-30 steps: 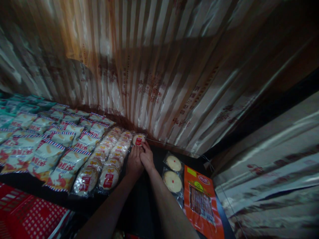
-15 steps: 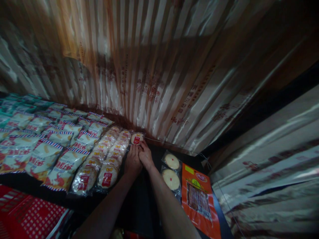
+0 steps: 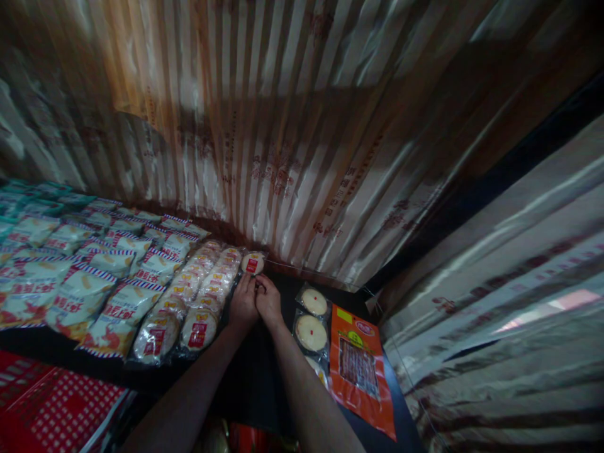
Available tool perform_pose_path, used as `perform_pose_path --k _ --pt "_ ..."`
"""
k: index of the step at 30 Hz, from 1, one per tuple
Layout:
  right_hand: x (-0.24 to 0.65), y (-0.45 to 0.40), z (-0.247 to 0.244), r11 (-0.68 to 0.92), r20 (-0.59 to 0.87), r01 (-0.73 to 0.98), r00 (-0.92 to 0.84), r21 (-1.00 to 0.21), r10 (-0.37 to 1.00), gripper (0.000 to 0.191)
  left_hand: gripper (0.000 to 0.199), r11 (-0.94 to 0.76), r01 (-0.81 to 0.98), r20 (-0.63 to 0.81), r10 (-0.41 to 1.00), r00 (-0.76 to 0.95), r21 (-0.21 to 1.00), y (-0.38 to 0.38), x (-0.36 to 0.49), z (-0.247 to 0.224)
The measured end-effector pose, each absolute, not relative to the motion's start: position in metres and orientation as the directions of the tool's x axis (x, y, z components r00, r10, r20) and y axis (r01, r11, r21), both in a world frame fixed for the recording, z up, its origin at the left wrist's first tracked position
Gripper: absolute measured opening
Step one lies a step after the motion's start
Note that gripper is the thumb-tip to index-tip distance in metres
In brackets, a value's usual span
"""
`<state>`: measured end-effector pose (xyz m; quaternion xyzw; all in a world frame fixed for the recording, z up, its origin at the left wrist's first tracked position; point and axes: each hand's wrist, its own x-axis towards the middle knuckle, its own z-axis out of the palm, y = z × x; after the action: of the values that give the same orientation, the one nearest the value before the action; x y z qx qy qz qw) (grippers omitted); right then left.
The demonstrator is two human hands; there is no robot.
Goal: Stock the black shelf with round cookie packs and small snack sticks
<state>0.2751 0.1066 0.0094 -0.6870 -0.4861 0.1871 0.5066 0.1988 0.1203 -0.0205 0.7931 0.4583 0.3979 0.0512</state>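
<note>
A clear-wrapped round cake with a red label (image 3: 253, 263) lies at the back of the black table (image 3: 257, 377). Just in front of it, my left hand (image 3: 244, 302) and my right hand (image 3: 268, 298) are side by side, fingertips near the wrapper's front edge. My left fingers lie together, pointing forward; whether they hold the wrapper is too small to tell. The fingers of my right hand are bent together, and what they pinch, if anything, is hidden. To the left run two rows of overlapping wrapped round cakes (image 3: 199, 327).
White snack bags with striped edges (image 3: 117, 318) and green packs (image 3: 42, 206) cover the left. A red basket (image 3: 61, 409) sits at the lower left. Pale wrapped cakes (image 3: 311, 332) and an orange pack (image 3: 361, 371) lie on the right. A pleated curtain (image 3: 264, 126) hangs behind.
The view has shifted slightly, moving the goods leftward in the picture. My right hand has drawn back a little from the labelled cake, whose front now shows more.
</note>
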Motion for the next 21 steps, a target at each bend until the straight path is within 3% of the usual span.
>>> perform_pose_path --k 10,15,21 --pt "0.272 0.06 0.027 -0.083 0.233 0.614 0.417 -0.785 0.879 0.034 0.032 -0.566 0.703 0.462 0.807 0.367 0.431 0.087 0.195 -0.005" --pt "0.28 0.03 0.039 -0.102 0.29 0.741 0.38 -0.663 0.878 0.035 0.034 -0.586 0.673 0.407 0.806 0.429 0.451 0.058 0.201 0.006" --pt "0.313 -0.004 0.042 -0.237 0.367 0.84 0.444 -0.488 0.817 0.035 0.039 -0.644 0.611 0.359 0.764 0.536 0.46 0.019 0.216 0.024"
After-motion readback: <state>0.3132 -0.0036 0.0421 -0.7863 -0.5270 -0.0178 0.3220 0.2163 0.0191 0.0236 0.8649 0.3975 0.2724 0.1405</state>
